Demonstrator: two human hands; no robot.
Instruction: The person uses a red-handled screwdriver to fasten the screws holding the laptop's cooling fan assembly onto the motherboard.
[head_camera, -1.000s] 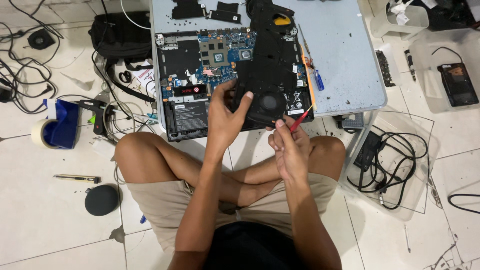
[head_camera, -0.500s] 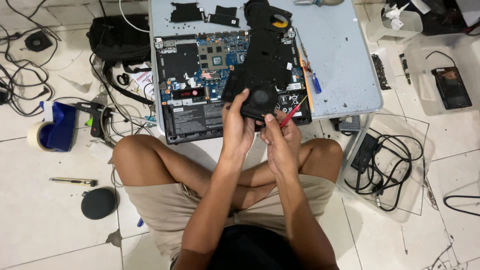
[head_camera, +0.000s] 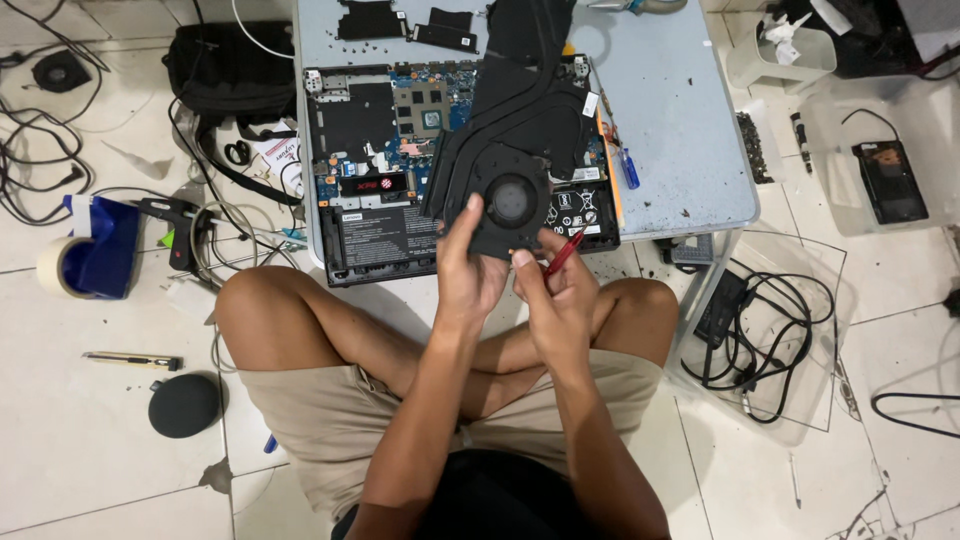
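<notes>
1. The cooling assembly (head_camera: 515, 150), a black fan housing joined to flat heat pipes, is lifted clear of the opened laptop (head_camera: 400, 170) and held above its front edge, over the person's crossed legs.
2. The left hand (head_camera: 468, 270) has its grip closed on the fan end, thumb up against the left rim of the round fan housing and fingers underneath.
3. The right hand (head_camera: 560, 290) is closed around a red-handled screwdriver (head_camera: 563, 252), and its thumb also presses on the lower right corner of the fan housing.
4. The part looks light but long and lopsided: the pipes reach well away from the hands, back over the laptop's board, so it probably tips toward that far end.
5. It seems stiff in the fan frame yet easy to bend along the thin pipes, and the fan blades are likely fragile.
6. The safest hold appears to be the solid rim of the housing, as now, with fingers kept off the blades and off the pipes' contact faces.
7. The laptop lies on a pale blue worktop (head_camera: 680, 120), with a blue-handled screwdriver (head_camera: 629, 168) just beside its right edge.
</notes>
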